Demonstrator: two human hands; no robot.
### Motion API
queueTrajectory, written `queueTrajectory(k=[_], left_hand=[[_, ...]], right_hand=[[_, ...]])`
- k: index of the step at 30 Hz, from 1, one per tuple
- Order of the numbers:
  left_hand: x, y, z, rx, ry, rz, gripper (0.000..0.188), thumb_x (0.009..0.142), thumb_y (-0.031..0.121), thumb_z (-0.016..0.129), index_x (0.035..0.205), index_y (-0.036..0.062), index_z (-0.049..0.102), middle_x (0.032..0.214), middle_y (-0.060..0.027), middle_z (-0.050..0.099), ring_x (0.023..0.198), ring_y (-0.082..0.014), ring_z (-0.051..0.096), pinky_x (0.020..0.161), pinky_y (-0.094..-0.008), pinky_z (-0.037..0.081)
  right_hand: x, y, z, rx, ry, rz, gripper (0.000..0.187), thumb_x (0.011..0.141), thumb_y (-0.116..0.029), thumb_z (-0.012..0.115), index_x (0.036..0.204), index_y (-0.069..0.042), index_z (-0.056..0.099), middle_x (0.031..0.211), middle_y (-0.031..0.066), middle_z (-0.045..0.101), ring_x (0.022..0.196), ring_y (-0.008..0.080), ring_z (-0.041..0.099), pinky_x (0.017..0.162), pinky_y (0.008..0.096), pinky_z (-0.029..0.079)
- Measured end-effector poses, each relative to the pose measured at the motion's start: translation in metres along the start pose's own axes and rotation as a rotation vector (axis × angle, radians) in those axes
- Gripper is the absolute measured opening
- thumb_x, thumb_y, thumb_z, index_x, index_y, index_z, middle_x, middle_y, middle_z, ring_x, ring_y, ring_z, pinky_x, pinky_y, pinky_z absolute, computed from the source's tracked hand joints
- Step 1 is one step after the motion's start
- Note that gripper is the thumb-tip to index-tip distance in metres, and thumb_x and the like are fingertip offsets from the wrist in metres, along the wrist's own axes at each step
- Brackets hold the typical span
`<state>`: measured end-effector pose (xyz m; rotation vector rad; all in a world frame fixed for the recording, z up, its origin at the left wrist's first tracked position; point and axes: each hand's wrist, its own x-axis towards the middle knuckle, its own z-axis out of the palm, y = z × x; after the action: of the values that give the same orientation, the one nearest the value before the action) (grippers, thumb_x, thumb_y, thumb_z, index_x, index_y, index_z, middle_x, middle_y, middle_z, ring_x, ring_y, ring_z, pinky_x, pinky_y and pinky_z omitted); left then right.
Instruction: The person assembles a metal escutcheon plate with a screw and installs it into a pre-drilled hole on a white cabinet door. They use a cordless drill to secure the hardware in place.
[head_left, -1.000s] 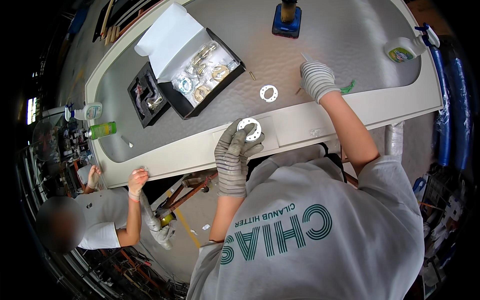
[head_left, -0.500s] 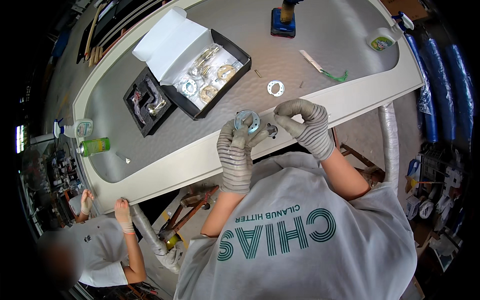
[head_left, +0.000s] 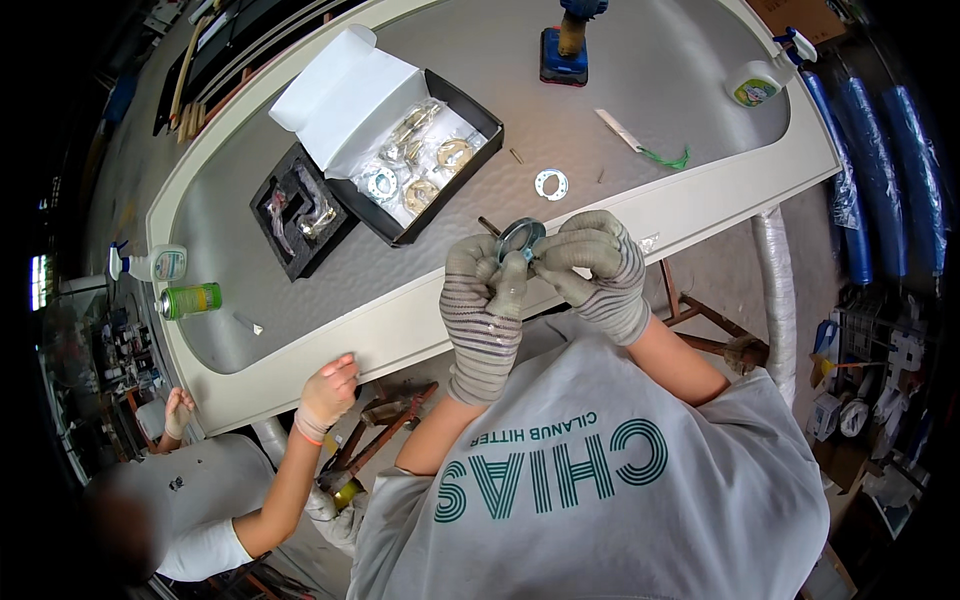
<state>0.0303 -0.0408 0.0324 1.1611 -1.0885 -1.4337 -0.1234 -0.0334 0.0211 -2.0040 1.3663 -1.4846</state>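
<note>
Above the near edge of the pale door panel (head_left: 410, 325), my gloved left hand (head_left: 482, 325) grips a round silver mounting plate (head_left: 522, 238), tilted nearly on edge. A thin brownish rod or screw (head_left: 489, 227) sticks out from it to the far left. My right hand (head_left: 603, 270), in a matching striped grey glove, has its fingertips pinched together at the plate's right edge; whatever lies between them is too small to tell. Just beyond, a flat silver ring plate (head_left: 551, 184) lies on the panel, with a small brass-coloured pin (head_left: 516, 156) and a thin screw (head_left: 600, 176) near it.
An open black box (head_left: 408, 235) of bagged hardware stands beside a foam tray (head_left: 298, 215). Farther off are a cordless drill (head_left: 565, 60), a green-stringed tag (head_left: 640, 140) and a spray bottle (head_left: 760, 80). Another spray bottle (head_left: 160, 263), a green can (head_left: 190, 300) and a co-worker's hand (head_left: 328, 395) are left.
My right hand has moved left to meet the plate, which has turned from facing up to nearly edge-on. The co-worker's nearer hand has lifted and shifted right along the panel's edge.
</note>
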Motion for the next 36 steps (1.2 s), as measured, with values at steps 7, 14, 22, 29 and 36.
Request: queueTrajectory(k=[7,14,22,29,36], left_hand=[[0.001,0.010,0.032,0.088,0.006,0.020,0.017,0.088,0.005,0.062,0.101,0.0021,0.051,0.084,-0.0034,0.060,0.071,-0.0037,0.049,0.061,-0.0177,0.040],[0.004,0.007,0.055,0.136,0.022,-0.004,0.016,0.088,0.005,0.063,0.100,0.0020,0.052,0.086,-0.0033,0.061,0.073,-0.0039,0.050,0.063,-0.0177,0.041],[0.004,0.000,0.072,0.055,0.057,0.021,0.015,0.089,0.004,0.061,0.101,0.0017,0.053,0.090,-0.0057,0.061,0.081,-0.0088,0.057,0.073,-0.0220,0.046],[0.006,-0.006,0.078,0.042,0.061,0.112,0.015,0.089,0.004,0.061,0.100,0.0026,0.052,0.083,-0.0041,0.061,0.069,-0.0046,0.055,0.060,-0.0192,0.045],[0.004,-0.013,0.082,0.068,0.052,0.093,0.012,0.088,0.002,0.060,0.098,0.0006,0.054,0.084,-0.0036,0.060,0.073,-0.0063,0.056,0.066,-0.0208,0.048]], right_hand=[[0.005,0.020,-0.019,0.161,-0.008,0.179,0.016,0.064,-0.008,0.073,0.076,-0.014,0.063,0.082,-0.0016,0.066,0.081,0.0203,0.055,0.075,0.0338,0.045],[0.011,0.032,-0.041,0.275,-0.076,0.367,0.009,0.067,-0.010,0.070,0.073,-0.012,0.064,0.077,-0.0010,0.065,0.082,0.0196,0.053,0.080,0.0340,0.043],[0.010,0.034,-0.052,0.286,-0.032,0.502,0.015,0.068,-0.008,0.070,0.080,-0.008,0.063,0.079,0.0017,0.063,0.084,0.0192,0.053,0.081,0.0338,0.043],[0.011,0.044,-0.050,0.848,0.000,0.842,0.028,0.069,0.001,0.072,0.091,-0.004,0.056,0.081,0.0022,0.060,0.073,0.0077,0.055,0.066,0.0223,0.049],[0.003,0.045,-0.054,0.716,-0.077,0.796,0.023,0.071,-0.001,0.072,0.088,-0.004,0.056,0.077,0.0012,0.060,0.069,0.0075,0.057,0.064,0.0221,0.050]])
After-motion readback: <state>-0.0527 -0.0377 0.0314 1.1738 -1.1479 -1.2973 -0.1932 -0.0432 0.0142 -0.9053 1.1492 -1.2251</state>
